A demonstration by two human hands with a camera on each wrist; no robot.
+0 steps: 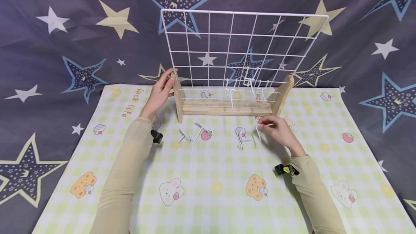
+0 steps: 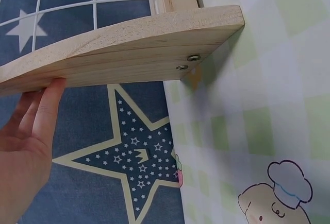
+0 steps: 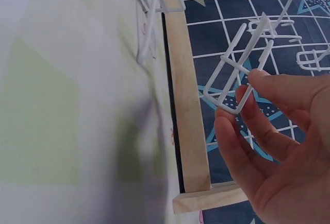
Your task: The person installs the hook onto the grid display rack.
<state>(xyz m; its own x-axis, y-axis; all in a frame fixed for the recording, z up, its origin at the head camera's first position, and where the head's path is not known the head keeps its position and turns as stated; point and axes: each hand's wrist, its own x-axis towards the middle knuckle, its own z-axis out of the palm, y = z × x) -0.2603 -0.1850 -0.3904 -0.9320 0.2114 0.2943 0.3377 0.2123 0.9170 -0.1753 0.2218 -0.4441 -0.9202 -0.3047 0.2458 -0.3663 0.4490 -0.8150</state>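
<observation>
Pinching thin white wire hook (image 3: 240, 74) in right hand (image 1: 280, 131); left hand (image 1: 160, 91) resting straight fingers against wooden stand (image 1: 178, 98) holding wire grid (image 1: 240, 48).

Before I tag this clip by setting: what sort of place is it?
Probably a staged home craft table: a dark star-printed cloth backdrop, a green checked cartoon mat, and a white wire grid panel on a wooden stand.

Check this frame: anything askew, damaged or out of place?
Nothing damaged. The wire grid stands upright in its wooden stand. Loose white hooks lie scattered on the mat, one pinched in the right hand; left hand touches the stand.
</observation>
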